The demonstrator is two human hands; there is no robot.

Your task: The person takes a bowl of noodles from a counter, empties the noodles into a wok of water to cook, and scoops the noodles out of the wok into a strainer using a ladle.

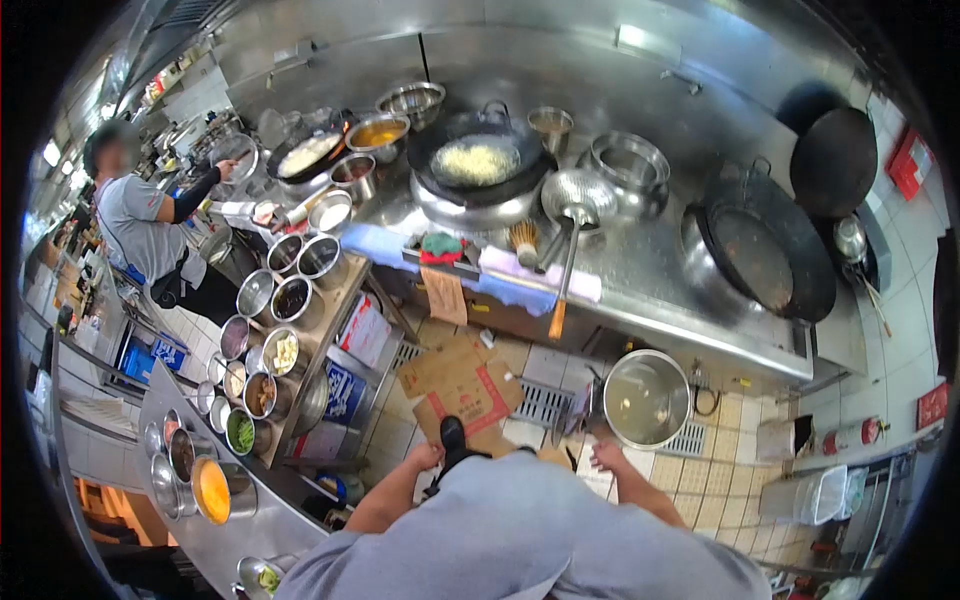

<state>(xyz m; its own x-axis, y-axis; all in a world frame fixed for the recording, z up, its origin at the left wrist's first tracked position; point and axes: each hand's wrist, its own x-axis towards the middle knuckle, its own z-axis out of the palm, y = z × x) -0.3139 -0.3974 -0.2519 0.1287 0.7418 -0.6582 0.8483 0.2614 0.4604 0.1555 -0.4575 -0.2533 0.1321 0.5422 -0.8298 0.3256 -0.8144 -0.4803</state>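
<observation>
My left hand [427, 456] hangs low at my left side, its fingers curled, near my dark shoe and the flattened cardboard [470, 398] on the floor. What it may hold is too small to make out. At my right side my right hand [606, 457] is open and holds nothing, a little below and left of a big steel pot [647, 398] of cloudy liquid. Beyond, a wok [480, 160] with pale yellow food sits on the stove. A wooden-handled perforated ladle [578, 197] rests across the counter edge, beside a bamboo brush [523, 238].
At the left, a co-worker [150, 215] stands by another wok [308, 156]. Steel containers of ingredients line a shelf [335, 315] at my left; a pot of orange liquid [212, 490] is nearer. A large empty wok [762, 250] sits right. Floor drains [543, 405] lie ahead.
</observation>
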